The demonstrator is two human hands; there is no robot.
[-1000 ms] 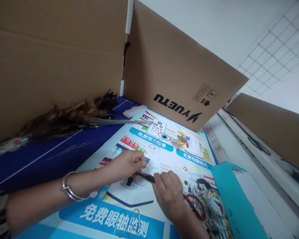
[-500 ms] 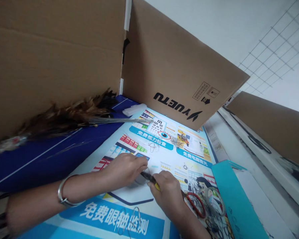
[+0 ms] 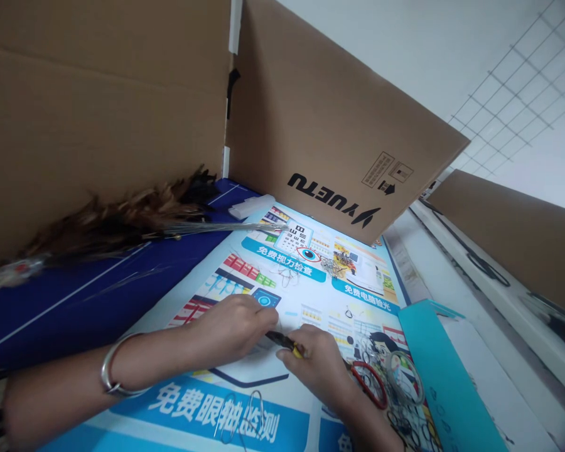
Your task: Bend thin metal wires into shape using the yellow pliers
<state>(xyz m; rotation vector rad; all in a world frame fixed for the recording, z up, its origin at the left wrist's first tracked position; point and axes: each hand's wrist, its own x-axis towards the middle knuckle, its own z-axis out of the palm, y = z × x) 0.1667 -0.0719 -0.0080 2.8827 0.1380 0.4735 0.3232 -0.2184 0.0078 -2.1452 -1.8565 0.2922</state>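
Observation:
Pliers (image 3: 282, 341) with dark jaws and a yellow-marked grip are held in my right hand (image 3: 317, 361), its fingers wrapped round the handles. Their jaws point left, to the fingertips of my left hand (image 3: 239, 326). That hand is closed in a pinch at the jaws; whatever it holds is hidden or too thin to make out. On the printed sheet (image 3: 306, 314) under both hands lie bent wire pieces (image 3: 245, 417) near the front. More thin wire shapes (image 3: 289, 274) lie beyond my hands.
To the left are brown feathers (image 3: 108, 216) and a bundle of straight wires (image 3: 226, 228). Cardboard panels (image 3: 311, 113) stand behind. At right, wire rings and a red loop (image 3: 370, 384) lie in a pile beside a teal box (image 3: 445, 376).
Both hands stay close together around the pliers. My left hand has turned slightly and its wrist sits a little lower. The whole view has shifted slightly.

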